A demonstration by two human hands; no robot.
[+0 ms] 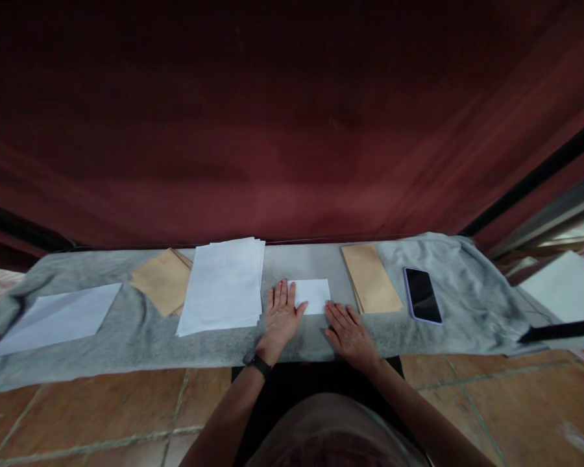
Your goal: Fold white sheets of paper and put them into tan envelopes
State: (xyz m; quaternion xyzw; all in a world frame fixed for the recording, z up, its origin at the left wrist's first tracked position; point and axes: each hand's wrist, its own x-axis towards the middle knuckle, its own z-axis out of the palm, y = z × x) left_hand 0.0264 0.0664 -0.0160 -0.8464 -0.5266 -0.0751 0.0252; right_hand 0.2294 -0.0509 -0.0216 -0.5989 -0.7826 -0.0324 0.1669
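A small white rectangle of paper [313, 293], perhaps folded, lies flat on the grey cloth in front of me. My left hand [281, 312] rests flat over its left end, fingers stretched out. At its lower right corner, the fingertips of my right hand [348, 327] touch or nearly touch the paper, with that hand lying flat and its fingers extended. Left of my left hand is a stack of white paper sheets [224, 285]. Tan envelopes [372, 279] lie in a pile just beyond my right hand.
Grey cloth [150, 350] covers the narrow table. More tan envelopes [163, 282] and a white sheet [61, 316] lie to the left. A phone [422, 295] lies at the right. A dark red panel [292, 143] rises behind the table; black bars flank it.
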